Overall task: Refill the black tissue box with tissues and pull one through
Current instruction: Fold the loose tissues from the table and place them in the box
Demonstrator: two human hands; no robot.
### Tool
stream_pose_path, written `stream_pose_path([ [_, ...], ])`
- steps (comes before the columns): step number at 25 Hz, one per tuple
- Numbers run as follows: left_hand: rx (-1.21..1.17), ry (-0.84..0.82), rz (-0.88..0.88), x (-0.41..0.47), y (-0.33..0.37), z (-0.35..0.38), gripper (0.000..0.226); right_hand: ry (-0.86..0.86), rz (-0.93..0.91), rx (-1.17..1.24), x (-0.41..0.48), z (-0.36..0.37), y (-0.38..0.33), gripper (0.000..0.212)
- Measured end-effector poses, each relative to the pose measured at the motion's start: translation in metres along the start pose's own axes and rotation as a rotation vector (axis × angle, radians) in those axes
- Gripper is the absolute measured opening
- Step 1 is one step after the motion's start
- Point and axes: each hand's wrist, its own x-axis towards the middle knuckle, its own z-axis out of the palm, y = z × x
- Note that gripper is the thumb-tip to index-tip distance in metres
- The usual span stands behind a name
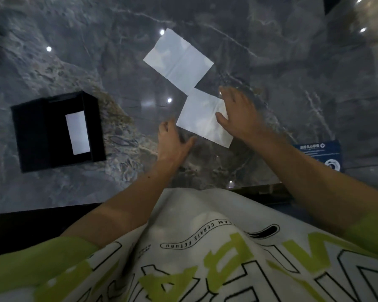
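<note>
Here, head view, only one given. Black tissue box [57, 131] sits on the grey marble tabletop [292, 62], left side, well apart from both hands. A white rectangle [78, 132] shows on its dark upper face; can't tell if that's a slot w/ tissue behind it.

Two white tissues lie flat near the tabletop's centre. The far tissue [178, 62] is unfolded, crease lines visible, set diagonally. The near tissue [202, 118] is smaller, also diagonal; its top corner touches or just overlaps the far one's lower corner.

Right hand [238, 114]: fingers straight and spread, palm down, resting on the near tissue's right edge w/ the thumb lying over the sheet. Not curled round it, as far as the blur allows.

Left hand [172, 142]: open, fingers straight, thumb splayed out toward the near tissue's lower-left edge. Fingertips are just beside the sheet's left corner; contact unclear, motion blur. It holds nothing.

A blue printed card [321, 155] lies at the tabletop's right edge. Bottom of frame: white shirt [205, 247] w/ green lettering, green sleeves.
</note>
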Motion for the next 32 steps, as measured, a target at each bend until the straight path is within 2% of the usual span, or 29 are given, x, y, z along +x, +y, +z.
stream_pose_path([
  [3,-0.042,-0.050,-0.022,-0.005,0.014,0.015,0.083,-0.032,-0.012,-0.005,0.011,-0.001,0.009,0.068],
  [6,-0.187,-0.135,-0.242,0.003,0.022,0.033,0.090,-0.081,-0.028,0.028,0.022,0.000,0.014,0.067],
  [8,-0.367,-0.109,-0.399,0.012,0.024,0.041,0.093,-0.139,0.000,0.053,0.030,0.001,0.014,0.066],
  [11,-0.623,-0.063,-0.610,0.026,0.030,0.049,0.076,-0.237,0.072,0.189,0.041,0.006,0.014,0.061],
  [14,-0.920,-0.015,-0.781,0.036,0.041,0.049,0.056,-0.212,0.151,0.349,0.050,0.008,0.013,0.051],
  [16,-1.037,0.006,-0.851,0.040,0.042,0.048,0.048,-0.229,0.209,0.404,0.055,0.008,0.010,0.044],
  [19,-1.067,0.043,-0.879,0.038,0.041,0.047,0.035,-0.279,0.296,0.475,0.060,0.011,0.007,0.034],
  [23,-1.045,0.028,-0.883,0.035,0.039,0.047,0.043,-0.347,0.364,0.592,0.056,0.012,0.003,0.021],
  [25,-1.024,-0.008,-0.893,0.035,0.036,0.047,0.023,-0.362,0.394,0.693,0.053,0.010,0.004,0.012],
  [27,-0.996,-0.037,-0.884,0.036,0.030,0.048,0.011,-0.371,0.411,0.779,0.049,0.008,0.007,0.014],
  [32,-1.014,-0.077,-0.719,0.038,0.019,0.043,0.021,-0.332,0.359,0.967,0.040,-0.001,0.011,0.014],
])
